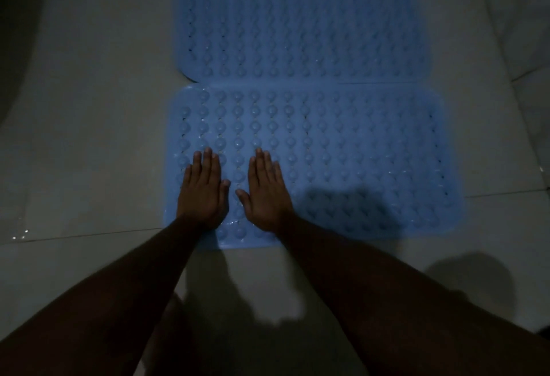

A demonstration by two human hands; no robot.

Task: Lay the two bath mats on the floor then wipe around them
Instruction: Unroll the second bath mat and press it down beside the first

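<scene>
Two blue bath mats with rows of round bumps lie flat on the pale tiled floor, one behind the other. The far mat (303, 24) touches or slightly overlaps the near mat (357, 149) along their long edges. My left hand (204, 191) rests palm down on the near mat's left part, fingers straight and together. My right hand (266, 194) lies flat beside it, a small gap between the thumbs. Neither hand holds anything.
Pale floor tiles (98, 137) surround the mats, with grout lines at the front left and right. A dark curved shape (18, 48) runs down the left edge. Wet glints (20, 231) show on the floor at the left. The light is dim.
</scene>
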